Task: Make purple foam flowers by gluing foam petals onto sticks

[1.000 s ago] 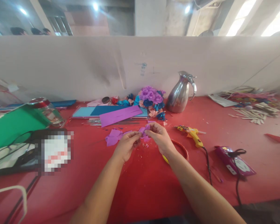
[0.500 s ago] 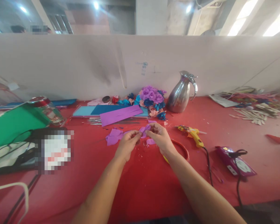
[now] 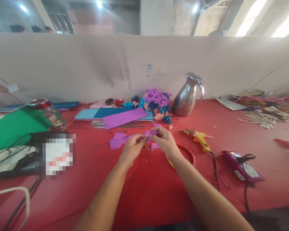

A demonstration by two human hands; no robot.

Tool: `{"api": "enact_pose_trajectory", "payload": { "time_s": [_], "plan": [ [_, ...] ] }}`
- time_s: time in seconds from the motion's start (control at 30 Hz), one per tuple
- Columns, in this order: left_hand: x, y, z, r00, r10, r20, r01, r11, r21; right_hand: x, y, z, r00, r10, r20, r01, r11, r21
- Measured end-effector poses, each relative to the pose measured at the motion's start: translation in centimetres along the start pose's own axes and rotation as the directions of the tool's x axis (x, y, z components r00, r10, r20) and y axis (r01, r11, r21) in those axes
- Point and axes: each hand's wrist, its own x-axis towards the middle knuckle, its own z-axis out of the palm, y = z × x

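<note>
My left hand (image 3: 134,148) and my right hand (image 3: 165,140) meet over the middle of the red table (image 3: 144,199). Both are closed in a pinch on one small purple paper piece (image 3: 147,134) between them. Cut purple petals (image 3: 118,140) lie just left of my left hand, and another petal (image 3: 155,146) rests below my right fingers. Behind the hands a purple paper strip (image 3: 125,118) lies across blue sheets (image 3: 86,114). A bunch of purple, blue and pink paper flowers (image 3: 156,98) sits further back.
A red ring (image 3: 191,154) lies partly under my right forearm. To the right are a yellow glue gun (image 3: 202,141), a purple power strip (image 3: 243,166) and a steel jug (image 3: 186,96). A glass jar (image 3: 50,114) and a green sheet (image 3: 16,128) lie left.
My fingers have shifted slightly around the purple piece, and less of it shows between them. Both hands keep nearly the same place.
</note>
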Motion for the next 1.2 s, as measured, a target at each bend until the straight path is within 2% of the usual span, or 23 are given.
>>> {"api": "enact_pose_trajectory", "payload": {
  "time_s": [0.13, 0.23, 0.4, 0.6, 1.2],
  "plan": [
    [-0.05, 0.53, -0.37, 0.986, -0.154, 0.069, 0.163, 0.974, -0.155, 0.03, -0.06, -0.19, 1.000, -0.012, 0.008, 0.012, 1.000, -0.004],
    [-0.07, 0.87, -0.57, 0.973, -0.205, 0.104, 0.223, 0.950, -0.217, 0.08, -0.23, -0.31, 0.998, -0.019, 0.060, 0.018, 1.000, 0.025],
    [-0.01, 0.91, -0.73, 0.972, -0.203, 0.121, 0.225, 0.953, -0.205, 0.15, -0.42, -0.47, 0.992, -0.016, 0.129, 0.011, 0.999, 0.039],
    [0.01, 0.83, -0.93, 0.970, -0.204, 0.130, 0.225, 0.958, -0.176, 0.16, -0.39, -0.55, 0.991, -0.019, 0.135, 0.015, 0.999, 0.028],
    [0.20, 0.72, -0.84, 0.970, -0.241, 0.031, 0.243, 0.959, -0.147, 0.17, -0.07, -0.35, 0.993, -0.008, 0.121, 0.007, 1.000, 0.009]
  ]
}}
